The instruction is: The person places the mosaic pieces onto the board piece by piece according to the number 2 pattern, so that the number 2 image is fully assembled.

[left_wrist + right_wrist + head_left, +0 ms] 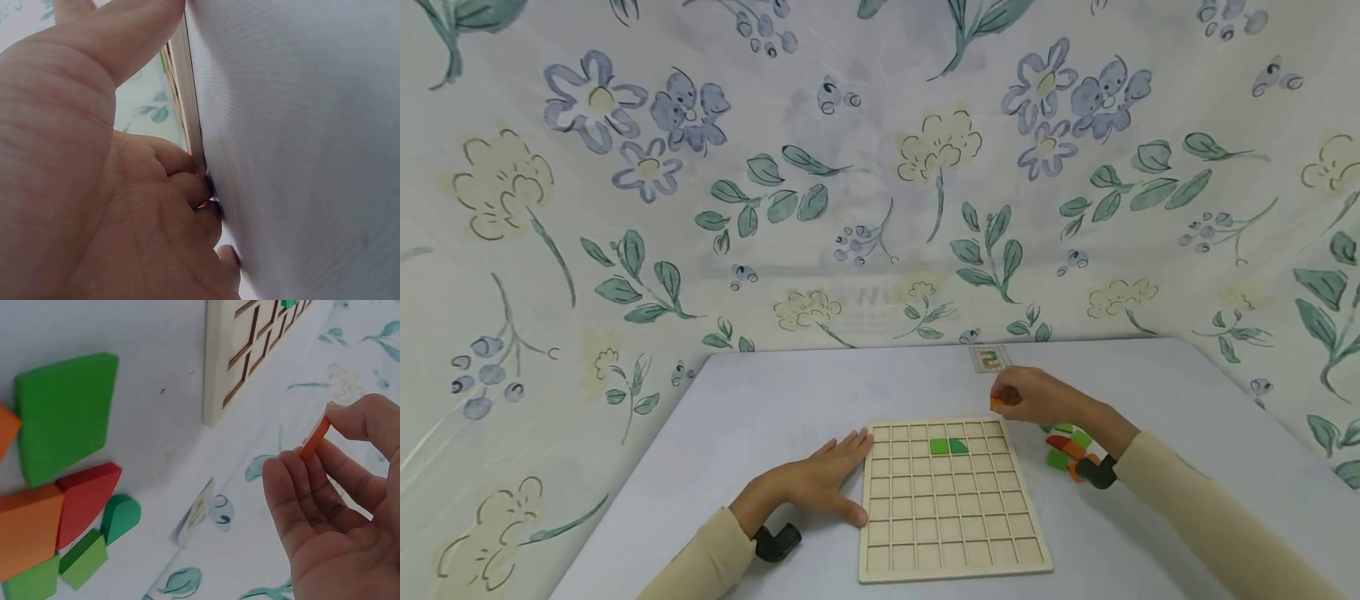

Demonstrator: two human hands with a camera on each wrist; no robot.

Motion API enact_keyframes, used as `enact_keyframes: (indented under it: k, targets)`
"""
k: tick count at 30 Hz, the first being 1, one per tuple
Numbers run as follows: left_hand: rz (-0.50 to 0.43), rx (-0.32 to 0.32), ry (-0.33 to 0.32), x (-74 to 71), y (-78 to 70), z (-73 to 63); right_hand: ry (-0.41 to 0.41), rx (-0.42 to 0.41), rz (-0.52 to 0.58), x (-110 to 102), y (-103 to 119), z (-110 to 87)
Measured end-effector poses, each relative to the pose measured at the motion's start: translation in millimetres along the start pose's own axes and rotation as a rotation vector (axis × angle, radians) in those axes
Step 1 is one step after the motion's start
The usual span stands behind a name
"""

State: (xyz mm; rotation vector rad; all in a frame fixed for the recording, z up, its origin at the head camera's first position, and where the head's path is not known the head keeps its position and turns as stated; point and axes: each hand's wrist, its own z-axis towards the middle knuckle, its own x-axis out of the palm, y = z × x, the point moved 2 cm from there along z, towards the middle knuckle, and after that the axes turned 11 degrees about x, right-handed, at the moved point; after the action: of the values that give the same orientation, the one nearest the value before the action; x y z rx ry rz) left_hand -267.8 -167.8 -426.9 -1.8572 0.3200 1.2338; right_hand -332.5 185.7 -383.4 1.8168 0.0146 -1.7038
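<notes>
A wooden grid board [951, 508] lies on the table, holding a light green square tile [940, 447] and a darker green quarter-round tile [958, 446] side by side in its second row. My left hand [820, 479] rests at the board's left edge, fingers spread; in the left wrist view, fingertips touch the board's side [186, 94]. Above the board's far right corner, my right hand [1033, 396] pinches a thin orange tile [315, 436] between thumb and fingers. A small patterned card [991, 358] lies just beyond that hand.
Right of the board sits a loose pile of tiles, among them a green square [65, 415], a red piece [87, 500] and an orange piece [28, 531]. The right forearm partly covers the pile in the head view. A floral cloth [880, 208] hangs behind the white table [790, 387].
</notes>
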Motion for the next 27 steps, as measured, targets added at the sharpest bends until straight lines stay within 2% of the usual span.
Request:
enact_keyframes:
  k: [7,14,27]
  targets:
    - [0.004,-0.002,-0.001,-1.4,-0.4,-0.9,0.023,-0.067,0.004,8,13,7.9]
    - [-0.002,-0.009,0.001,1.8,-0.5,-0.6,0.068,-0.082,0.022,22,25,12.2]
    - [0.014,0.0,0.003,0.7,0.3,0.7,0.075,-0.214,0.06,39,54,26.8]
